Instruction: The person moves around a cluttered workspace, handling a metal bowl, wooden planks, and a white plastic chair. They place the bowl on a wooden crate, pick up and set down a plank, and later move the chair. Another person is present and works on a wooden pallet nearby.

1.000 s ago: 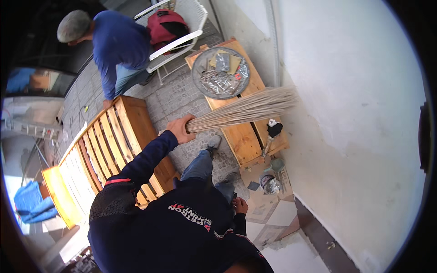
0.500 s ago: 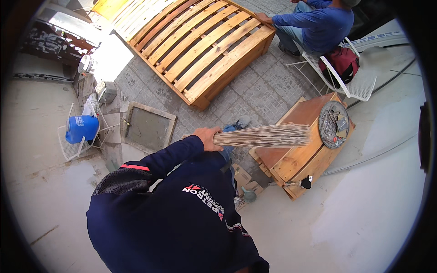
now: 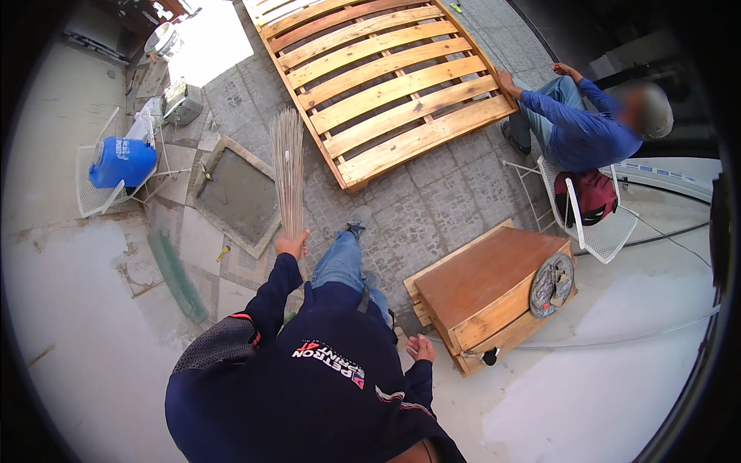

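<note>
My left hand [image 3: 292, 245] is closed around the handle end of a stick broom [image 3: 288, 174], a bundle of thin pale sticks. The broom points away from me, between a square tray of grey mortar [image 3: 238, 193] and a slatted wooden bed frame [image 3: 386, 92]. My right hand [image 3: 421, 348] is empty at my right side, its fingers loosely bent and apart. It is nearest to the wooden cabinet [image 3: 494, 285], which lies on its side with a round tray of small hardware [image 3: 552, 285] on top.
A person in blue [image 3: 579, 123] sits on a white chair [image 3: 598, 231] at the right, one hand on the bed frame. A maroon bag [image 3: 590, 197] is on that chair. Leftward are a blue jug [image 3: 123, 162] on another white chair, a bucket [image 3: 162, 40] and a green translucent roll [image 3: 177, 276].
The broom has swung from pointing right to pointing away from me, my left hand moving left with it. My right hand has come into view. The seated person's hand rests on the bed frame.
</note>
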Demonstrator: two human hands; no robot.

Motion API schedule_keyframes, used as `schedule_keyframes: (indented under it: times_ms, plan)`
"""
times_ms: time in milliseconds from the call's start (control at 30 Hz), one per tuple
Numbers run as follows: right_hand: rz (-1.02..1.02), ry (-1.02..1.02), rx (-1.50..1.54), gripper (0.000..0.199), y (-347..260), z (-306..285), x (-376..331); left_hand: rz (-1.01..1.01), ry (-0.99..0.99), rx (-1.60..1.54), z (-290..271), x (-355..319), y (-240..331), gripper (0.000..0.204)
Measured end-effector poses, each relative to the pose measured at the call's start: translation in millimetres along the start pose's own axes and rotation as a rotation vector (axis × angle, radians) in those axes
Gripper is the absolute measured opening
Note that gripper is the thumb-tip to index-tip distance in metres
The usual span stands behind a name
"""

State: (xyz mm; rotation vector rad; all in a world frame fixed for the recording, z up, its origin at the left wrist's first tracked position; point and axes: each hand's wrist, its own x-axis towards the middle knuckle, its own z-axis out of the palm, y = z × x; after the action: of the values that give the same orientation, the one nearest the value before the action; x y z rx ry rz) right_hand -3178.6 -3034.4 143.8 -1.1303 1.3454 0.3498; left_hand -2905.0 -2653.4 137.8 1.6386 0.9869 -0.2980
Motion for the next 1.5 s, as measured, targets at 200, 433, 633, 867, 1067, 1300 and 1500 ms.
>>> schedule_keyframes:
  times_ms: [200, 433, 633, 867, 1067, 1300, 1500]
  plan:
    - [-0.017, -0.042, -0.115, 0.022, -63, 61, -8, -0.157, 0.103, -0.144, 15, 113, 11, 0.030]
    - [0.135, 0.021, -0.204, 0.022, -53, 103, -13, -0.320, 0.195, -0.204, 49, 225, 20, 0.035]
    - [0.180, 0.011, -0.248, 0.021, -57, 121, -15, -0.272, 0.187, -0.342, 63, 340, 42, 0.038]
    - [0.186, 0.047, -0.259, 0.020, -76, 133, -12, -0.219, 0.516, 0.336, 53, 376, 59, 0.077]
    - [0.046, 0.054, -0.095, 0.017, -76, 145, -10, -0.305, 0.453, 0.582, 14, 288, -19, 0.064]
    - [-0.157, 0.166, 0.122, 0.019, -31, 138, -8, -0.257, -0.098, 0.705, 57, 241, -36, 0.054]
    - [-0.172, 0.266, 0.386, 0.017, -18, 121, -6, -0.125, -0.480, 0.720, 169, 222, 52, 0.030]
